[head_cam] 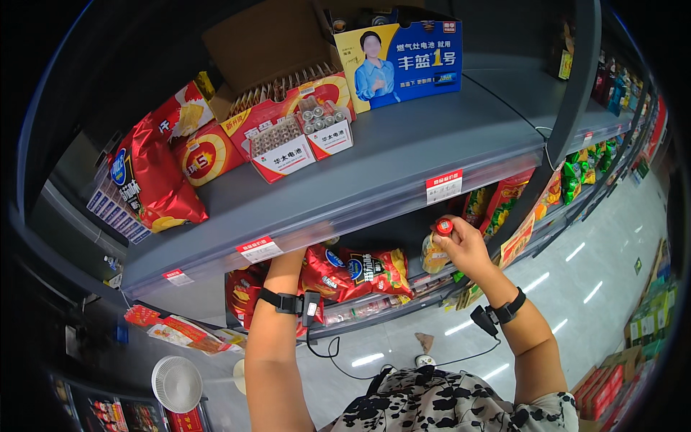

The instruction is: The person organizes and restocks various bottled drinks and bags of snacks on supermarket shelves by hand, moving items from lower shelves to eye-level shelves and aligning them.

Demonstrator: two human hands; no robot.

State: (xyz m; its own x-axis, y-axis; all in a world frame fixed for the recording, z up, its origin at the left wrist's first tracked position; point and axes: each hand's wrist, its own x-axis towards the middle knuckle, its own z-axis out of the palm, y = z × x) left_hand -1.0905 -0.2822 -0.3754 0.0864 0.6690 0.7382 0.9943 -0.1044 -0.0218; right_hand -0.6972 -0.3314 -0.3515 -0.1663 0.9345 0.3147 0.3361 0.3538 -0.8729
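My right hand [468,247] grips a small bottle [434,258] by its red cap [444,227], at the front of the lower shelf. The bottle has a clear body and a yellowish label. My left hand [314,233] reaches in beneath the upper shelf, blurred behind the clear price rail [345,232]; its fingers and anything in them are hidden. Just right of my left forearm lie red chip bags [353,272], and another red chip bag [243,294] is to its left.
On the upper shelf [399,135] stand a red chip bag [156,178], small boxes of batteries [283,156] and a blue-and-yellow battery carton [405,65]. A grey upright post [580,81] rises at right. Below left is a white fan [177,383]. Cables hang from both wrist straps.
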